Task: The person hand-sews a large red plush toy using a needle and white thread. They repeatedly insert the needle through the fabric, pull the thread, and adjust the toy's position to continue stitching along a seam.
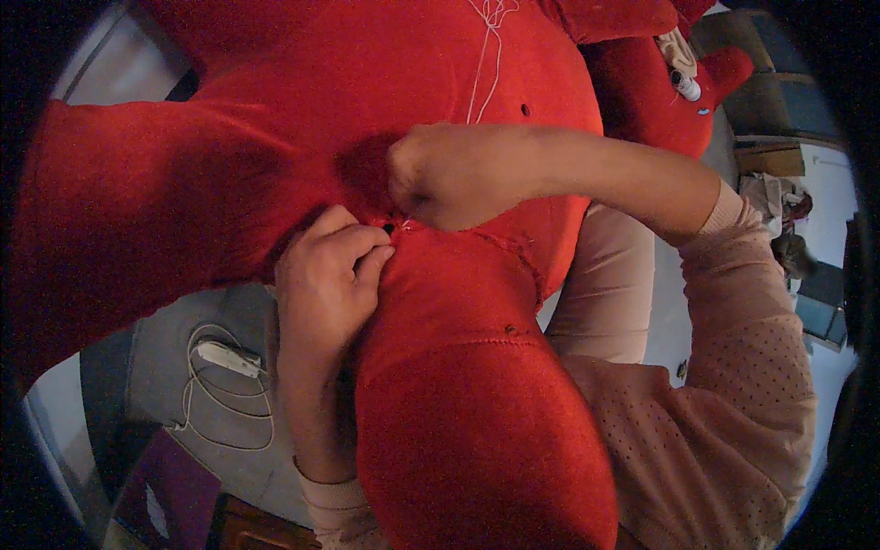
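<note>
A large stuffed shape in red plush fabric point(275, 55) fills most of the view, with a rounded limb point(486, 440) reaching toward me. My left hand point(330, 270) pinches the red fabric at the seam where this limb meets the body; a small dark gap and white stitches show beside its fingertips. Just above that seam my right hand point(449, 179) is closed in a fist, its fingertips turned away, so whatever it holds is hidden. White thread point(483, 73) runs loosely over the fabric, its lower end passing behind my right forearm.
On the floor at the left lies a white power strip point(229, 357) with a looped cable. A purple flat thing point(165, 490) is at the lower left. At the upper right, another red stuffed piece point(651, 101) carries a small white bottle-like object point(687, 86) and a pale cloth point(676, 50).
</note>
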Demonstrator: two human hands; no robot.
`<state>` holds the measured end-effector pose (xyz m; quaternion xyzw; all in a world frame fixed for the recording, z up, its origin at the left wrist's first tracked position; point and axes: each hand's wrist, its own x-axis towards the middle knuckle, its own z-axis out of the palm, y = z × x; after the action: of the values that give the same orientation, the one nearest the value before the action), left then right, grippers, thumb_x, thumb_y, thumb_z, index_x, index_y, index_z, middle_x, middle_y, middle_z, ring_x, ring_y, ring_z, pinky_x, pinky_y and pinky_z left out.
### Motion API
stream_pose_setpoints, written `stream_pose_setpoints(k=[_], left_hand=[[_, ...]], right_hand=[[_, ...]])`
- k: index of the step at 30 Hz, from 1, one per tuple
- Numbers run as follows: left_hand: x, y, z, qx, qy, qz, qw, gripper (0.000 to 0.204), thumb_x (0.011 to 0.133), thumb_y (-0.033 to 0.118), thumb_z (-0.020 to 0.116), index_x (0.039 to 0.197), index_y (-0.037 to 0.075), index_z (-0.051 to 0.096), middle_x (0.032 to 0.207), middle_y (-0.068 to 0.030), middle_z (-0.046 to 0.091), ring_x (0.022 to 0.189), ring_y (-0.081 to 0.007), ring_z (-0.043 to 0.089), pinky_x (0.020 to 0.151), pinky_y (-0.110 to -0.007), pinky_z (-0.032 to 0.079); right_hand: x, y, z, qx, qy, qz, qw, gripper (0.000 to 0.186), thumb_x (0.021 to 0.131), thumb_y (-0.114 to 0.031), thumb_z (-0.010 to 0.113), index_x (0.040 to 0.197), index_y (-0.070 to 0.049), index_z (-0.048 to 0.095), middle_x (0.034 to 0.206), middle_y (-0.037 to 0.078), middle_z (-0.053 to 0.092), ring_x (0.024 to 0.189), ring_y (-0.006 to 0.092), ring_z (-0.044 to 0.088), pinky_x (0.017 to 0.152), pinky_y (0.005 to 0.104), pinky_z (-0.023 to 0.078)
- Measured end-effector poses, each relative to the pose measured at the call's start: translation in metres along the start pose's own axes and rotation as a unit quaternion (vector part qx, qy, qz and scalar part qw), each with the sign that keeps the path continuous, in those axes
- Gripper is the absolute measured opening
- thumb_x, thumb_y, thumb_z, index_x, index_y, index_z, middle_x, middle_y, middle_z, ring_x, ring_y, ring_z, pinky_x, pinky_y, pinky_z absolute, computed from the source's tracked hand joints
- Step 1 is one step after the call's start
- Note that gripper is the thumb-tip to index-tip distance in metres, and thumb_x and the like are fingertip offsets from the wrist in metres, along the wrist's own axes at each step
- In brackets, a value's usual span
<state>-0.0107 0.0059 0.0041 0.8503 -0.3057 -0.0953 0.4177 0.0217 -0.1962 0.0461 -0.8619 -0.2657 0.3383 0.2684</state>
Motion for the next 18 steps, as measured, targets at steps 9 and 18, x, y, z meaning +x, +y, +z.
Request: stream_pose_setpoints(k=[9,18], left_hand=[[0.001,0.003,0.000,-0.030,0.018,0.004,0.999,0.008,0.073,0.009,0.070,0.080,0.004,0.067,0.076,-0.0122,0.059,0.069,-0.0318,0.060,0.062,-0.041,0.047],[-0.001,0.003,-0.005,-0.026,0.018,0.000,1.000,0.011,0.070,0.006,0.073,0.080,0.004,0.069,0.075,-0.0106,0.062,0.068,-0.0252,0.062,0.063,-0.033,0.050]], right_hand=[[-0.004,0.021,0.005,0.147,0.005,-0.119,0.982,0.006,0.080,-0.002,0.057,0.078,0.004,0.058,0.068,0.011,0.060,0.064,0.0175,0.054,0.063,0.0323,0.043],[-0.005,0.030,0.005,0.265,-0.063,-0.019,0.962,0.009,0.087,-0.005,0.057,0.082,0.002,0.061,0.068,-0.001,0.055,0.066,0.0073,0.048,0.061,0.0265,0.040]])
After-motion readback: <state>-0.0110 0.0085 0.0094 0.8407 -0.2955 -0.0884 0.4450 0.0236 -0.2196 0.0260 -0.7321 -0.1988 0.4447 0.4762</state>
